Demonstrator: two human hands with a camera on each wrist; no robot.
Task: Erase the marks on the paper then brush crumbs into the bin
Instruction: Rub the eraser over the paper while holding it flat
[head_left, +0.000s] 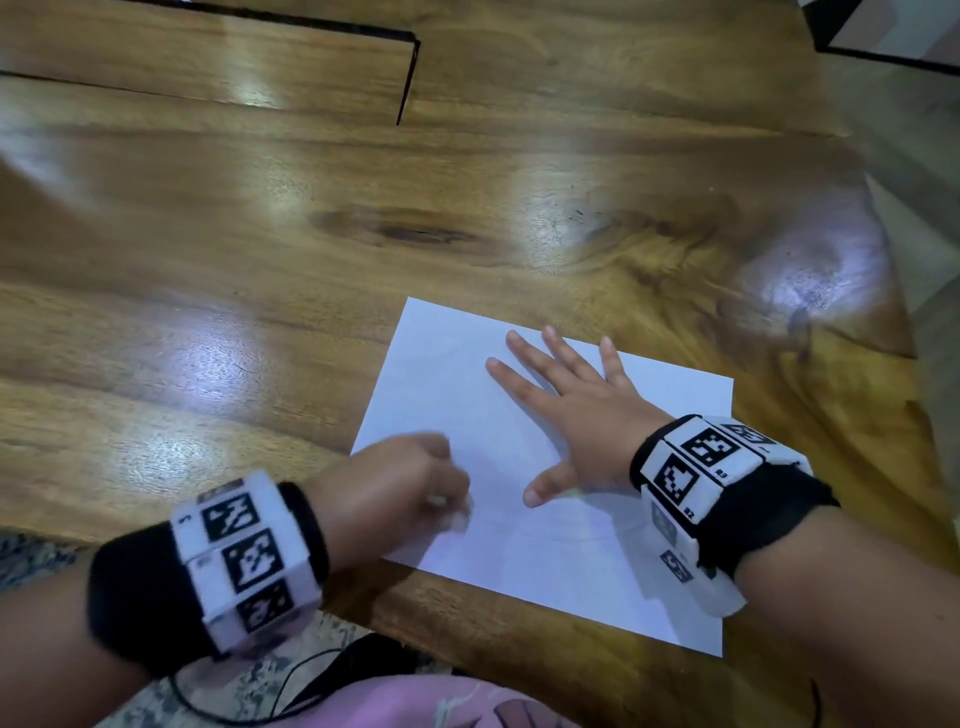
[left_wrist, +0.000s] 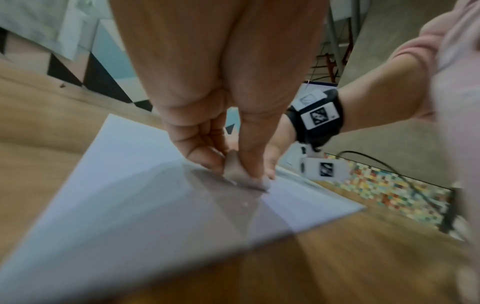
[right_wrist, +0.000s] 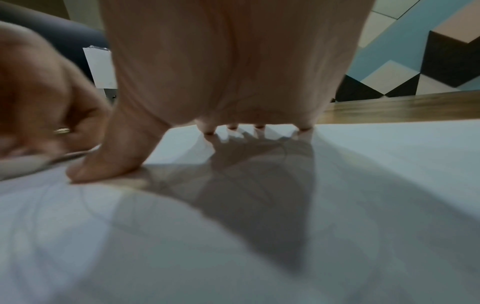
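Observation:
A white sheet of paper (head_left: 519, 457) lies on the wooden table (head_left: 260, 234) near its front edge. My left hand (head_left: 415, 483) pinches a small pale eraser (left_wrist: 239, 174) and presses it onto the paper (left_wrist: 130, 195) near the sheet's left side; the hand is motion-blurred. My right hand (head_left: 566, 405) lies flat on the paper with fingers spread, holding the sheet down. In the right wrist view its thumb (right_wrist: 103, 164) and fingertips (right_wrist: 257, 126) press the paper (right_wrist: 363, 164). Faint pencil lines show near the thumb. No bin is in view.
The table's front edge (head_left: 467, 623) runs just below the paper. A black cable (head_left: 291, 691) lies on the patterned floor by my lap. A dark-edged panel (head_left: 311, 62) sits at the table's far left.

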